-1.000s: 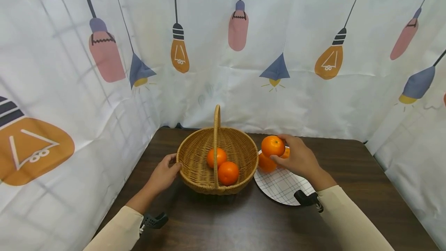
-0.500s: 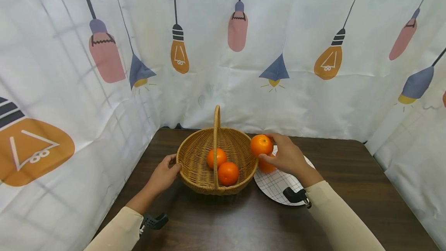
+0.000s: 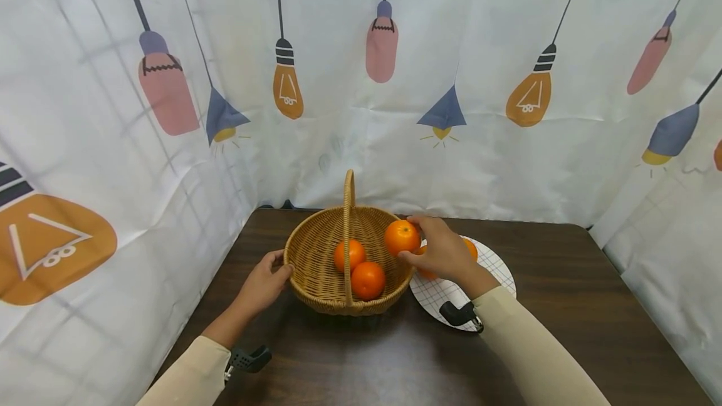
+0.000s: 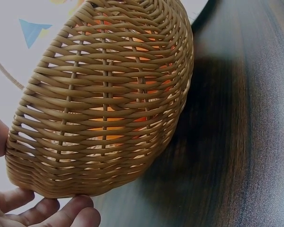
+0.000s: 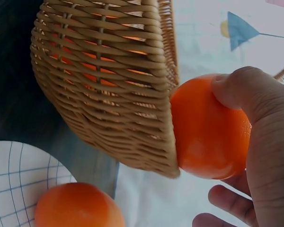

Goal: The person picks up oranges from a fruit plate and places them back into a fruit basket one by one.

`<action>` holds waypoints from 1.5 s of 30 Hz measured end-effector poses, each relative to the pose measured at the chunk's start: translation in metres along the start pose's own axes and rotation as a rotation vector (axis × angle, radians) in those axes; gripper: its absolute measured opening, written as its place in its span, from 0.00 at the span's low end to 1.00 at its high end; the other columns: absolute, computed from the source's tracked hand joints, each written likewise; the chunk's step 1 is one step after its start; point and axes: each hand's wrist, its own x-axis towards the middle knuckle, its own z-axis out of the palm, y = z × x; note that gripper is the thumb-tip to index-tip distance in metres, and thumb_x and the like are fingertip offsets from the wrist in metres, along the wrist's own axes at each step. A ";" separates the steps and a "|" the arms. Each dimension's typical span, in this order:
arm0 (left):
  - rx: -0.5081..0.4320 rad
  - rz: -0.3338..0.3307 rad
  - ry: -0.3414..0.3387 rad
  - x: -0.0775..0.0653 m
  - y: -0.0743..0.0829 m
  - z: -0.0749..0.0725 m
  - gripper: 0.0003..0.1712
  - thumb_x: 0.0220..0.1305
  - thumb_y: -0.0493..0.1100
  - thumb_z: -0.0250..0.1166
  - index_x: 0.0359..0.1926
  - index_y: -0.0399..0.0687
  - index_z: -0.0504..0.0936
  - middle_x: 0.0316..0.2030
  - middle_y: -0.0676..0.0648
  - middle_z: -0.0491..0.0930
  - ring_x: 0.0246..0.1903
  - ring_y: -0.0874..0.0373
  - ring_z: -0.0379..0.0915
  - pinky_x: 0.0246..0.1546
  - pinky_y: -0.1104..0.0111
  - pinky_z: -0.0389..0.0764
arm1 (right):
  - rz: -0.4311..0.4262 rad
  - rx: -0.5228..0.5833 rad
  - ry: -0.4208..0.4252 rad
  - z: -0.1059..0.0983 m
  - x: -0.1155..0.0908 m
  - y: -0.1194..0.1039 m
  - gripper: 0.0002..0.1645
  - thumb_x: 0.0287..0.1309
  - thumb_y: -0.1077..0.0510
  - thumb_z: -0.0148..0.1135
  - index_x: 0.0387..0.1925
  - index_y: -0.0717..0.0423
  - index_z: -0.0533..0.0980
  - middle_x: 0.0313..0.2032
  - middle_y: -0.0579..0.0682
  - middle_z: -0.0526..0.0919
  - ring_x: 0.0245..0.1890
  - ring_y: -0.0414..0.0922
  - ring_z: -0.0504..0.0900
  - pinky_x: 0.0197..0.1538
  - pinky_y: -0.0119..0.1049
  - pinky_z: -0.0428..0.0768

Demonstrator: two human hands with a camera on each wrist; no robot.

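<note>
White curtains (image 3: 333,93) printed with pink, orange and blue hanging lamps surround a dark brown table (image 3: 366,368), where a person in cream sleeves (image 3: 530,337) works at a woven basket (image 3: 310,262) with both hands. At the basket's nine o'clock, the left hand (image 3: 265,284) pinches the rim (image 3: 286,254) between thumb and fingers, the fingertips bent against the outer weave in the left wrist view. Opposite, between two and three o'clock, the right hand (image 3: 442,252) grips a held orange (image 3: 401,238) between thumb and fingers beside the rim; whether fruit and rim touch is hard to tell. Two more sit inside the basket: a rear orange (image 3: 358,254) near the middle, partly behind the arched handle (image 3: 348,205), and a front orange (image 3: 368,281) at its five o'clock. Just beside the basket, toward three o'clock, lies a round white plate (image 3: 431,296) with a dark grid pattern. It bears a nearer orange (image 3: 427,274) at the plate's ten o'clock, close to the basket, and a farther orange (image 3: 470,247) at about twelve, both partly hidden by the right hand. Dark wristbands (image 3: 251,359) show at the cuffs of both sleeves.
</note>
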 end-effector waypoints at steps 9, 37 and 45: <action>0.012 0.013 -0.007 0.002 0.000 0.000 0.34 0.77 0.47 0.54 0.74 0.33 0.60 0.67 0.31 0.67 0.57 0.41 0.76 0.51 0.54 0.83 | 0.013 -0.005 -0.044 0.009 0.005 -0.002 0.47 0.52 0.39 0.77 0.70 0.52 0.71 0.61 0.51 0.77 0.58 0.51 0.75 0.55 0.49 0.79; 0.010 0.008 -0.006 0.000 0.004 -0.001 0.34 0.77 0.47 0.55 0.75 0.35 0.59 0.68 0.32 0.66 0.59 0.41 0.75 0.51 0.55 0.83 | 0.067 -0.017 -0.076 0.004 -0.024 0.040 0.42 0.62 0.34 0.67 0.69 0.52 0.72 0.64 0.51 0.77 0.63 0.53 0.76 0.59 0.57 0.77; 0.020 -0.004 -0.002 -0.001 0.003 0.000 0.34 0.77 0.47 0.55 0.75 0.34 0.59 0.67 0.32 0.66 0.58 0.41 0.75 0.51 0.55 0.83 | 0.141 -0.085 -0.057 0.000 -0.035 0.060 0.40 0.60 0.38 0.68 0.68 0.54 0.73 0.62 0.55 0.78 0.58 0.57 0.77 0.50 0.59 0.82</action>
